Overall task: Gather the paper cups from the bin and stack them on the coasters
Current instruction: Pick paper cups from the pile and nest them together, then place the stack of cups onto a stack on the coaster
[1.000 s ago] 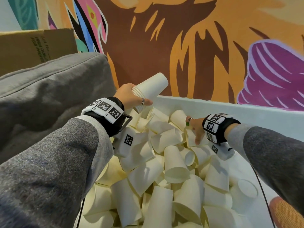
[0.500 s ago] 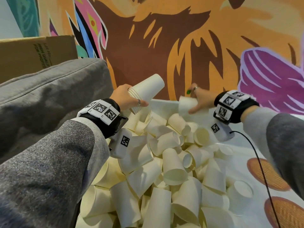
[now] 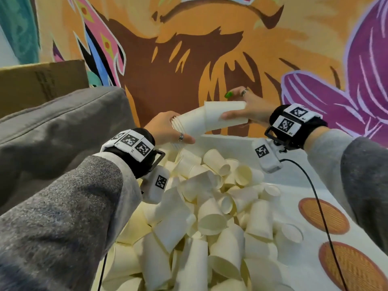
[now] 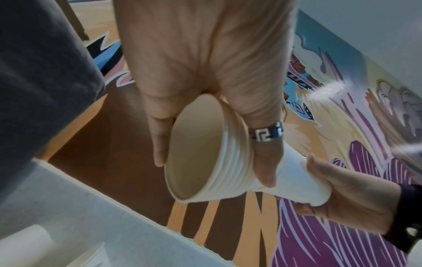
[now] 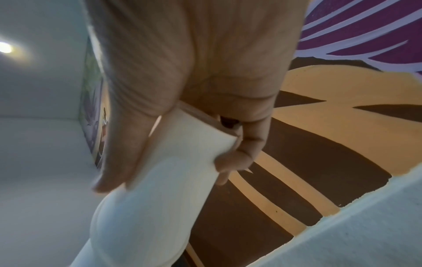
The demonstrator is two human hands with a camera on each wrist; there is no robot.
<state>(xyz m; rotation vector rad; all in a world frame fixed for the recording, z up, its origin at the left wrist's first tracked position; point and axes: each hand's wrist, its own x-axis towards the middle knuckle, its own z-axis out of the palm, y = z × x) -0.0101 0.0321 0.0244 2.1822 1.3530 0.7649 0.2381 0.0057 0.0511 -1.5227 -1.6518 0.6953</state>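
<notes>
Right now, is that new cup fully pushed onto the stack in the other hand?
Not fully. The single cup in the right hand covers only the stack's bottom end, sitting at an angle.

Cream paper cups (image 3: 212,217); ribbed orange coasters (image 3: 323,216); grey sleeves (image 3: 63,217) (mural (image 3: 189,59) orange, brown, purple).

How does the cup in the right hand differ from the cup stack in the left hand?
The cup is a single one; the stack is several nested cups, with many rims showing in the left wrist view. The right hand holds the cup near its base, while the left hand grips the stack at its rims. The cup's mouth covers the stack's closed end. Both are plain cream paper, held above the bin.
</notes>
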